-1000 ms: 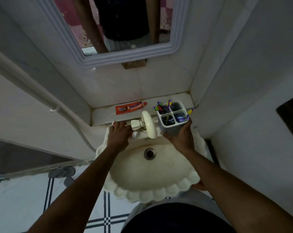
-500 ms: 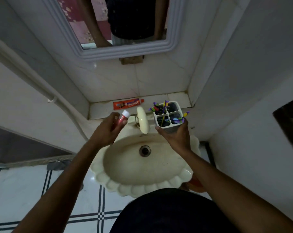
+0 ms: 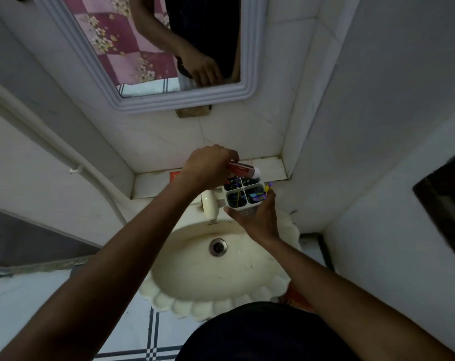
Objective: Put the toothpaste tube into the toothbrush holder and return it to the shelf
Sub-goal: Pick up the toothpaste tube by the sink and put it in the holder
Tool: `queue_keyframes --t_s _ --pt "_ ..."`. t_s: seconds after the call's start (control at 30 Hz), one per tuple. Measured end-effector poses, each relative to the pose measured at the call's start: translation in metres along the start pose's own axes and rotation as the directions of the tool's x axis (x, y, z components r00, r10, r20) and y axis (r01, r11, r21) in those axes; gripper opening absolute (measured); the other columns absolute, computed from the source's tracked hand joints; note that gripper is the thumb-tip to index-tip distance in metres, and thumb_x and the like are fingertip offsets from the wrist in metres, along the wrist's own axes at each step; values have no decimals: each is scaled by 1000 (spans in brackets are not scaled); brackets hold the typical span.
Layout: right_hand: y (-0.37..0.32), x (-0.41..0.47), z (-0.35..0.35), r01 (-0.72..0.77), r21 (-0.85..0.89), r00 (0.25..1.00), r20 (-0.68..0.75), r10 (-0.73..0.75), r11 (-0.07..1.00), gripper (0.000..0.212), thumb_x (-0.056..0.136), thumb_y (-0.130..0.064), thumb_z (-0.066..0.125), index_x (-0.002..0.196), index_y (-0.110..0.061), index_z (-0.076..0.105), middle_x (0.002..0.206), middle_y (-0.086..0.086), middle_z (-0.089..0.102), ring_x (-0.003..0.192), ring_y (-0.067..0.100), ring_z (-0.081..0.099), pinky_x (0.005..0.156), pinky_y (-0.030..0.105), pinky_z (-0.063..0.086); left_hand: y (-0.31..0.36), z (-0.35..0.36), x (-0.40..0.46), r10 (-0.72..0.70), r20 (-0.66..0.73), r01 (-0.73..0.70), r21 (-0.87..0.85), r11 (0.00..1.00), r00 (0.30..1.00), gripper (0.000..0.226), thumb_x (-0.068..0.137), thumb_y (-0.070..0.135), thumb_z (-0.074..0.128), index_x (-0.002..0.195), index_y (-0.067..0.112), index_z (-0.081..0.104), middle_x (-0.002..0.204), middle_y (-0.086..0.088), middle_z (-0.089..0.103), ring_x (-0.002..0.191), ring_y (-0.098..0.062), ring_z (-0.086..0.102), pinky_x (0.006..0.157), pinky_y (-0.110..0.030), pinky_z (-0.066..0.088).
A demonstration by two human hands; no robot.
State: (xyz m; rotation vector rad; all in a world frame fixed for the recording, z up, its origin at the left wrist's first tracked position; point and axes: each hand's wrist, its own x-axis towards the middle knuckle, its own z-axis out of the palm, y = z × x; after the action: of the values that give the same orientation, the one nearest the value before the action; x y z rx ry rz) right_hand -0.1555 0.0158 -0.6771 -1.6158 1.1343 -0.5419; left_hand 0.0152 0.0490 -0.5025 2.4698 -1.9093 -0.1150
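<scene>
My left hand grips a red toothpaste tube with a white cap, held nearly level just above the far compartments of the toothbrush holder. The holder is white with four compartments and coloured brushes sticking out. My right hand holds it from below, over the back of the sink. The tiled shelf runs along the wall right behind the holder.
A cream scalloped sink with a drain lies below my hands, its tap just left of the holder. A red box lies on the shelf, mostly hidden by my left wrist. A mirror hangs above.
My left hand lifted the tube from the sink's left rim and carried it right, over the holder. The right hand kept the holder over the sink's back edge.
</scene>
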Motion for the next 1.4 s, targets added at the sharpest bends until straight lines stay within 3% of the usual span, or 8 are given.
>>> queue_keyframes --t_s 0.1,0.27,0.47,0.63,0.77,1.03,1.1,1.4 --pt "0 1 0 -9 -6 1000 12 9 1000 145 61 -67 102 169 -21 17 161 2 48 146 22 54 119 41 51 6 3 11 -2 -19 2 -5 1000 1000 37 95 21 72 132 21 69 118 -5 74 103 -24 69 73 -34 44" --pt "-1 3 -3 -14 -9 1000 -13 14 1000 142 58 -71 101 165 -19 23 156 1 54 142 23 60 115 42 56 -15 14 4 -62 -181 -17 -406 914 982 29 98 16 73 127 17 73 116 1 77 94 -13 72 82 -34 60" --pt "-4 2 -6 9 -31 997 -81 -11 999 136 56 -76 99 161 -24 29 150 -2 60 135 21 65 110 44 58 -67 58 -18 -436 -232 172 -685 708 870 13 97 20 75 107 14 82 96 1 79 80 5 67 71 -4 48" --pt "-2 -3 -5 -8 -55 997 -73 4 998 131 58 -74 100 157 -25 31 146 -4 61 129 20 67 106 40 60 -102 102 -34 -550 -110 305 -734 606 828 15 99 25 72 108 15 81 89 4 77 82 -11 74 81 -33 61" --pt "-6 -3 -2 -8 -52 997 -75 4 999 130 60 -69 102 159 -25 31 149 -4 61 130 17 65 105 34 56 -114 128 -35 -578 -99 356 -700 619 810 19 99 29 74 107 12 80 89 5 74 81 -11 67 77 -25 48" --pt "-12 3 2 -16 -20 997 -72 14 1000 130 59 -65 104 161 -29 32 149 -8 62 131 13 66 106 33 59 -151 168 -13 -530 -38 405 -599 691 847 21 100 25 67 116 15 76 115 -7 76 103 -27 71 86 -34 55" --pt "-14 10 11 -27 -10 997 -78 26 1000 126 61 -60 105 160 -30 33 148 -9 63 130 12 67 102 26 58 -168 178 0 -485 -15 410 -512 755 874 26 101 27 65 124 16 73 122 -9 71 111 -32 67 90 -40 55" --pt "-9 5 9 -28 13 997 -74 29 1000 129 58 -61 105 160 -32 31 149 -8 62 131 14 68 109 41 60 -171 185 19 -424 229 441 -27 897 876 62 101 38 62 156 18 43 152 -13 48 140 -36 40 113 -52 35"
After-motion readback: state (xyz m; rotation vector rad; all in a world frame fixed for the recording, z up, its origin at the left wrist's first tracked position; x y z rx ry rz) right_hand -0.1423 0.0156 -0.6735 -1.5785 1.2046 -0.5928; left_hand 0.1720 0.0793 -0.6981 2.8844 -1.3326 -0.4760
